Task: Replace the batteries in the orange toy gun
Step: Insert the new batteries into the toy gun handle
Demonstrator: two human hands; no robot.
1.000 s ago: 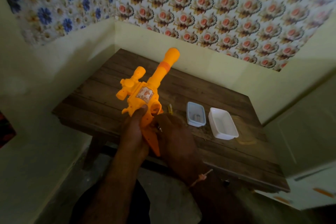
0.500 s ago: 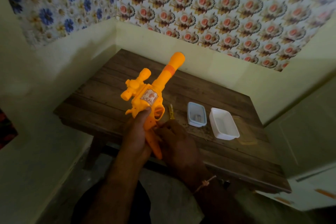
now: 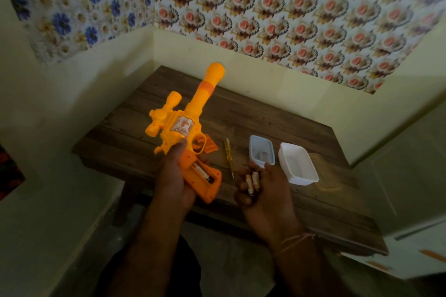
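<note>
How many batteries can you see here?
3: two batteries lie side by side in the right hand, and one battery sits in the open grip of the toy gun. More may be hidden in the small container.

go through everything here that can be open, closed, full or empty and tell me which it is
Orange toy gun: held in left hand, battery compartment open, one battery inside.
Battery cover: off, on table.
Right hand: holding two batteries.
Blue-rimmed container: open, something inside.
White container: open, empty.
</note>
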